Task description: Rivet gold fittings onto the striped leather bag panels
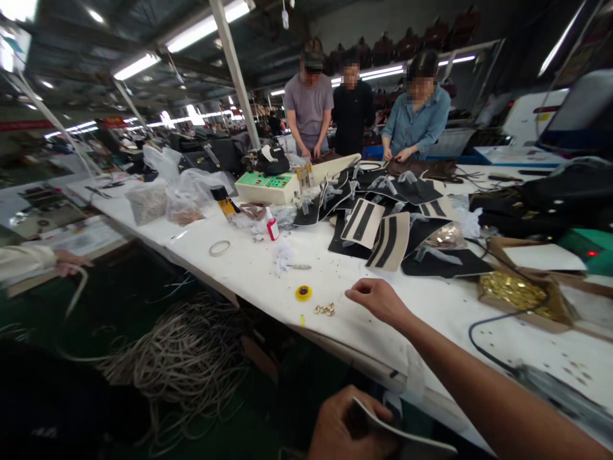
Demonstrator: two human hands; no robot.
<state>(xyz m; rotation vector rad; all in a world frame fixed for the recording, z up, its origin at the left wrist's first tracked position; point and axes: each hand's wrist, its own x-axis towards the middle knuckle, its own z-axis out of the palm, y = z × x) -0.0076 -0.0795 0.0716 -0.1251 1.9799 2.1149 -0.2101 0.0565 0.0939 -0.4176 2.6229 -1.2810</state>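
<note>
Black panel point(407, 436) with a pale edge, lower centre of the frame, in front of the desk point(244, 271); the fingers of the left hand point(338, 425) grasp it. Right hand point(378, 299), right of centre, over the desk: fingers curled, thumb close to forefinger; whether anything small lies between them cannot be told. Just left of it, a few gold-coloured metal fittings point(324, 309) and a yellow roll point(303, 293). Stage of work, as judged: one panel is in hand and these fittings lie loose; whether the panel bears any cannot be seen. Beyond, upper right of centre, a pile of panels point(363, 222), some beige with black stripes; finished and unfinished pieces cannot be told apart. Far right, a cardboard box point(527, 314) of gold-coloured pieces.
</note>
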